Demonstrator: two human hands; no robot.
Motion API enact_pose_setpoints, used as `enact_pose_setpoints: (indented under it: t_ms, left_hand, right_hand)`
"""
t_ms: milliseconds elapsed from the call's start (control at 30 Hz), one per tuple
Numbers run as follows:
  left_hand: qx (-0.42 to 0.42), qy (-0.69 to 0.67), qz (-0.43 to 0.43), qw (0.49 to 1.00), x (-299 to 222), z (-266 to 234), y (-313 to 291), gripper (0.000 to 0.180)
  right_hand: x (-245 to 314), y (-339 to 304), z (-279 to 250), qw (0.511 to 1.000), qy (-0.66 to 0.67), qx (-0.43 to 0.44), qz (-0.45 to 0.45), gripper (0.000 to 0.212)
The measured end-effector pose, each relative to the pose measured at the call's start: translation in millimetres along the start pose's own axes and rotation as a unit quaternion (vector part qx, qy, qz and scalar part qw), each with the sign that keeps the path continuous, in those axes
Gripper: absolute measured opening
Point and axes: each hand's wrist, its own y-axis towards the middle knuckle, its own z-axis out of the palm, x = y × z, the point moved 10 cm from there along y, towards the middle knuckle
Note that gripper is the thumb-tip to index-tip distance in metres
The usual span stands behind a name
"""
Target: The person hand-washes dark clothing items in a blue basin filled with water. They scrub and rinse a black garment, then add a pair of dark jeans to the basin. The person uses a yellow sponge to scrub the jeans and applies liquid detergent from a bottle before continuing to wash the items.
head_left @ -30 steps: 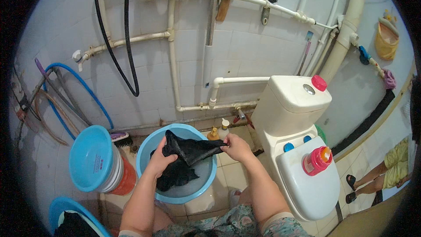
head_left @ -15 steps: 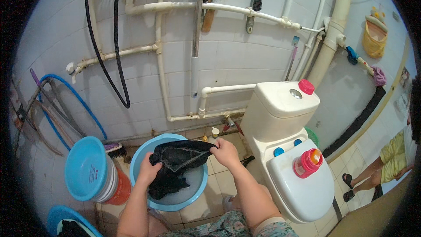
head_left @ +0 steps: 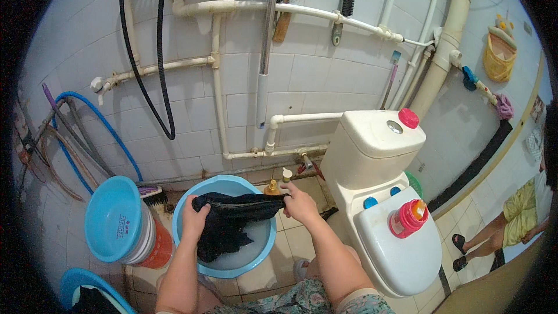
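Observation:
A wet black garment [head_left: 224, 229] hangs between my two hands over a round blue basin [head_left: 268, 249]. Its top edge is stretched almost level, and its lower part droops toward the cloudy, sudsy water [head_left: 251, 250]. At the basin's left side, my left hand [head_left: 195, 220] pinches one end of that edge, thumb on top. The other end is gripped by my right hand [head_left: 299, 203], just past the basin's right rim. What kind of garment it is, I cannot tell.
Left of the basin, another blue basin [head_left: 110, 221] sits on stacked buckets [head_left: 156, 244]. Two pump bottles [head_left: 271, 188] stand behind. The toilet [head_left: 401, 250], with a red jar [head_left: 407, 219] on its lid, is at right. Another person's legs [head_left: 485, 234] show at far right.
The garment's top edge has been drawn straighter and more level, and its folded face with the pale seam has turned. My left hand has risen slightly; both hands keep their hold.

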Motion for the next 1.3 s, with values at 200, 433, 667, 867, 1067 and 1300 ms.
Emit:
enact_pose_setpoints:
  t_ms: [200, 433, 667, 867, 1067, 1300]
  left_hand:
    - [-0.041, -0.066, 0.008, 0.997, -10, -10, 1, 0.020]
    - [0.001, -0.360, -0.072, 0.930, -18, 1, -7, 0.018]
    - [0.100, -0.382, -0.113, 0.912, -25, 33, -16, 0.019]
    - [0.135, -0.114, -0.026, 0.984, -38, 25, -22, 0.029]
    - [0.246, 0.307, 0.119, 0.912, -85, 72, -65, 0.056]
    - [0.155, 0.143, 0.196, 0.958, -74, 50, -47, 0.031]
  right_hand:
    - [7, -5, 41, 0.924, 0.329, 0.190, 0.049, 0.045]
    - [20, -10, 48, 0.880, 0.425, 0.194, 0.088, 0.040]
    - [17, -7, 53, 0.870, 0.470, 0.132, 0.063, 0.033]
    - [-1, 3, 21, 0.776, 0.614, 0.115, 0.094, 0.032]
    - [-11, 5, 34, 0.672, 0.715, 0.142, 0.133, 0.033]
    - [16, -3, 21, 0.865, 0.486, 0.109, 0.059, 0.031]
